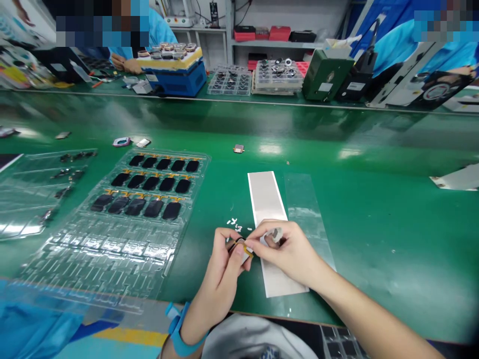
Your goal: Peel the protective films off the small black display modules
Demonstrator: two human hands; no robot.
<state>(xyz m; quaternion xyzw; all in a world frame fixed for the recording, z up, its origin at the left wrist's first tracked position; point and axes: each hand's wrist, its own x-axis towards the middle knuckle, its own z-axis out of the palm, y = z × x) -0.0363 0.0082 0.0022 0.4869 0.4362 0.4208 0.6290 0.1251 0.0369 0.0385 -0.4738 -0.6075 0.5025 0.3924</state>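
My left hand (220, 269) grips a small dark component with an amber flex strip (239, 247) above the green bench. My right hand (286, 247) is pressed up against it, fingertips at the amber edge, with a small pale grey pad (276, 235) curled in its fingers. Both hands hover over a long white backing strip (266, 199), with a clear film strip (304, 212) beside it. Several tiny white bits (235, 223) lie just above my left hand. To the left stands a clear blister tray (149, 184) holding rows of black modules with amber tabs.
An emptier clear tray (105, 254) lies near the front left, another (37, 194) further left. Small parts (238, 148) dot the green bench. Across it, a co-worker's hands (125, 64) rest near a blue heater unit (175, 75). A blue strap (176, 329) circles my left wrist.
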